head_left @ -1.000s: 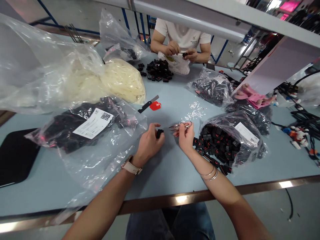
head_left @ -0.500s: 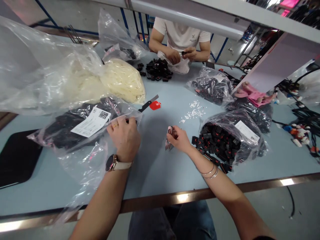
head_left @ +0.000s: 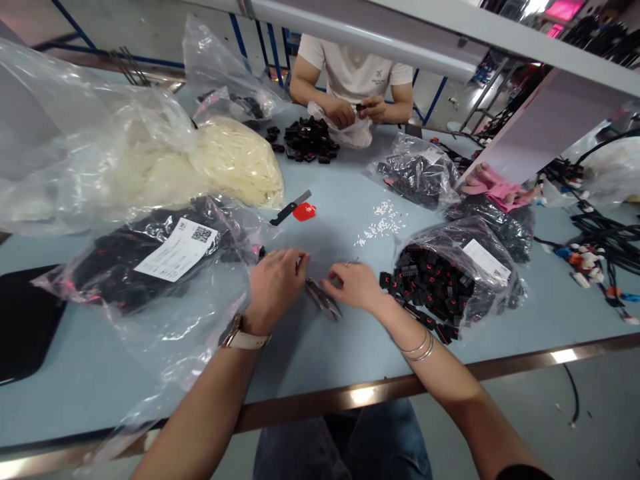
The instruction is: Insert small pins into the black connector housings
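Note:
My left hand [head_left: 274, 285] rests on the blue table [head_left: 325, 347], fingers curled, beside the edge of a clear bag of black parts with a white label [head_left: 175, 250]. What it holds, if anything, is hidden. My right hand [head_left: 354, 287] grips small metal snips [head_left: 324, 301], which point down and to the left, between both hands. An open bag of black and red connectors [head_left: 450, 280] lies just right of my right hand, with some spilling out. Tiny white pieces [head_left: 381, 225] are scattered beyond it.
A black-handled knife [head_left: 287, 210] and a red piece [head_left: 304, 212] lie past my hands. A bag of cream-coloured material [head_left: 235, 160] sits at the far left. A co-worker [head_left: 357, 110] handles black parts [head_left: 307, 140] opposite. Pink gloves [head_left: 500, 190] and cables [head_left: 600, 240] lie at the right.
My left hand went from the centre to the labelled bag at the left, then came back beside the snips without the black connector. My right hand turned the snips downward.

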A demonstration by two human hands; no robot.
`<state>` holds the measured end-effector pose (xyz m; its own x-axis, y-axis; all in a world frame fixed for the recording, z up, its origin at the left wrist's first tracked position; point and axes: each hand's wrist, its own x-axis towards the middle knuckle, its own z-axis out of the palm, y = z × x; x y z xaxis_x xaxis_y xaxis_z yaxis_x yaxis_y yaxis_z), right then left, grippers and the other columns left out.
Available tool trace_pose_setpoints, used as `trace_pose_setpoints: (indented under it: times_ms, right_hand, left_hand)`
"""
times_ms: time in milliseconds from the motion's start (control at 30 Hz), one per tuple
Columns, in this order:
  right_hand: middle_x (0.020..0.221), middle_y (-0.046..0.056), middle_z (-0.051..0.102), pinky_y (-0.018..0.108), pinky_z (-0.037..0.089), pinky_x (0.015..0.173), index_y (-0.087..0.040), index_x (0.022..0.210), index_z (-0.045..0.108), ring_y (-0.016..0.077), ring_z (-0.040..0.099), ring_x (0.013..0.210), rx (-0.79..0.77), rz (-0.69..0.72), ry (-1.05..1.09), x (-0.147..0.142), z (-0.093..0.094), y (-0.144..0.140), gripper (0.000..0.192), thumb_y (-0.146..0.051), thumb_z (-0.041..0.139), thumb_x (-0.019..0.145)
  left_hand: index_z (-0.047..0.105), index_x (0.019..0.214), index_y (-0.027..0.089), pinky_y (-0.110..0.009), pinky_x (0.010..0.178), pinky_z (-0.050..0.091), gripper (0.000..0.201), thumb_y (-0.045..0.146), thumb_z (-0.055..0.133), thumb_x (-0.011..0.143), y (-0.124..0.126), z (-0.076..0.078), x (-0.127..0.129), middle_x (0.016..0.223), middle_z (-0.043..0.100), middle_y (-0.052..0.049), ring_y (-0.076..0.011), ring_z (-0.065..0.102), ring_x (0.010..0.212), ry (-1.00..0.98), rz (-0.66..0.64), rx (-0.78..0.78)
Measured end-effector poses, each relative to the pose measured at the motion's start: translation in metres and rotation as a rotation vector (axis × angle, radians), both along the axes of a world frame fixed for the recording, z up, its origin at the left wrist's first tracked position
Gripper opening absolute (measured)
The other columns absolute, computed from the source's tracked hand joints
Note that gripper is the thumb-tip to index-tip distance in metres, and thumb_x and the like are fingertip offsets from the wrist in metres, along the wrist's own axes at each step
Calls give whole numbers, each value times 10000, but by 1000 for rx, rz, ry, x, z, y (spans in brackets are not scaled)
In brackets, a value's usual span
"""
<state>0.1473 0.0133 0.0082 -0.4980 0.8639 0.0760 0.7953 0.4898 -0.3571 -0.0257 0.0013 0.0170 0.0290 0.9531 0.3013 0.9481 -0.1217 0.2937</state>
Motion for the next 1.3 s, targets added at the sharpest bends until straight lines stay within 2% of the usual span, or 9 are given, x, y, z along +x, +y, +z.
trace_pose_setpoints:
  times_ms: [200, 333, 500, 733, 867, 933, 1033, 1100, 1300]
  right_hand:
    - [742, 33, 659, 284, 407, 634, -226, 861, 605, 187, 616, 693, -70, -329, -117, 39, 31, 18, 145, -353, 619, 792]
    - [808, 18, 665, 279, 403, 612, -243, 866, 583, 203, 622, 720, -240, -277, -268, 63, 48, 20, 417, -317, 815, 528]
    - [832, 38, 681, 274, 381, 600, -235, 894, 574, 207, 627, 740, -263, -262, -345, 66, 53, 17, 392, -172, 764, 557]
    - [786, -21, 658, 251, 451, 615, -221, 1034, 523, 136, 621, 686, -419, -224, 366, 35, 39, 12, 473, -343, 743, 634]
    - [766, -32, 670, 247, 479, 616, -217, 1050, 510, 129, 628, 673, -547, -141, 587, 23, 25, 12, 467, -295, 735, 649]
    - [777, -13, 675, 261, 494, 646, -203, 1009, 542, 134, 631, 685, -481, -145, 592, 23, 20, 17, 366, -312, 705, 700]
    - [914, 62, 685, 325, 495, 791, -181, 961, 604, 171, 634, 832, -162, -232, 442, 28, 12, 27, 161, -279, 561, 841]
    - [1099, 114, 654, 383, 448, 913, -170, 1029, 621, 211, 590, 1015, 18, -256, 271, 32, 7, 32, 220, -169, 461, 878]
    - [1334, 99, 543, 470, 403, 948, -204, 1193, 580, 288, 432, 1227, 43, -199, -30, 37, -8, 36, 433, -34, 423, 828]
  left_hand:
    - [640, 835, 200, -280, 577, 396, 278, 383, 439, 896, -2, -10, 5, 762, 683, -76, -209, 622, 685, 51, -186, -167]
    - [653, 871, 212, -279, 540, 383, 232, 353, 468, 878, -2, -12, 8, 778, 692, -80, -222, 638, 684, 95, -201, -272]
    - [665, 848, 219, -284, 544, 395, 219, 351, 491, 867, -3, -11, 8, 753, 685, -65, -225, 636, 681, 62, -208, -276]
    - [584, 1115, 229, -330, 804, 482, 298, 245, 594, 818, -6, -9, 15, 968, 649, -64, -213, 619, 905, -132, -492, -2]
    - [585, 1007, 201, -336, 814, 489, 181, 173, 563, 829, -7, -13, 19, 971, 660, -61, -200, 621, 903, -219, -608, 68]
    - [588, 920, 193, -333, 770, 493, 87, 220, 562, 842, -6, -16, 18, 892, 661, -58, -200, 625, 841, -227, -552, 49]
    - [581, 901, 192, -348, 743, 489, 102, 276, 545, 856, -3, -18, 16, 845, 657, -63, -214, 621, 799, -224, -410, 3]
    - [579, 930, 193, -350, 745, 484, 119, 271, 510, 871, -1, -18, 14, 858, 662, -68, -218, 621, 804, -220, -358, -27]
    - [574, 927, 181, -343, 734, 480, 129, 258, 483, 879, 4, -22, 13, 843, 661, -74, -226, 623, 803, -178, -337, -68]
